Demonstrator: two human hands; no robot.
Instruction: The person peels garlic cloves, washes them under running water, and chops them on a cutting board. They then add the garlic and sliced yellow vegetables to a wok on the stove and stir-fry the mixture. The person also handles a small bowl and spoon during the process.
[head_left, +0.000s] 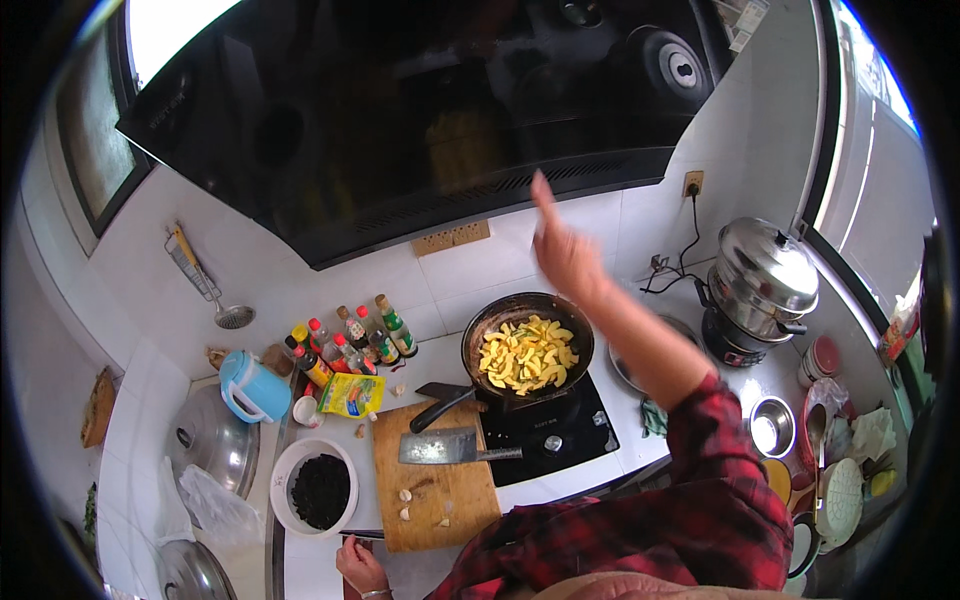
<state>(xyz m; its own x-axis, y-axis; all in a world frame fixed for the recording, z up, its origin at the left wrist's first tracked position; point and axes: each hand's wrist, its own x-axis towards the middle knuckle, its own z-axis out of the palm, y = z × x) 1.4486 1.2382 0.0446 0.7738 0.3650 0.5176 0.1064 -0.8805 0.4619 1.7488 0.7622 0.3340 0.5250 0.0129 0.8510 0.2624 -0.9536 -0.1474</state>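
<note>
My right hand (562, 244) is raised with its index finger extended toward the lower edge of the black range hood (480, 187); it holds nothing, and its other fingers look curled. Behind and below it, a frying pan (469, 360) of sliced yellow food (525, 354) sits on a black cooktop (544, 450). My left hand (361, 564) is low by the counter's front edge, its fingers bent and partly hidden. Nearest to it are a white tub (279, 487) of dark food (322, 491) and a wooden cutting board (435, 525) bearing a cleaver (442, 447) and garlic cloves (405, 495).
Sauce bottles (352, 326), a yellow pouch (352, 395) and a blue kettle (255, 386) stand left of the pan. The pan's handle (442, 409) reaches over the board. At right are a steamer pot (765, 277), a metal bowl (772, 427) and a corded wall socket (694, 182).
</note>
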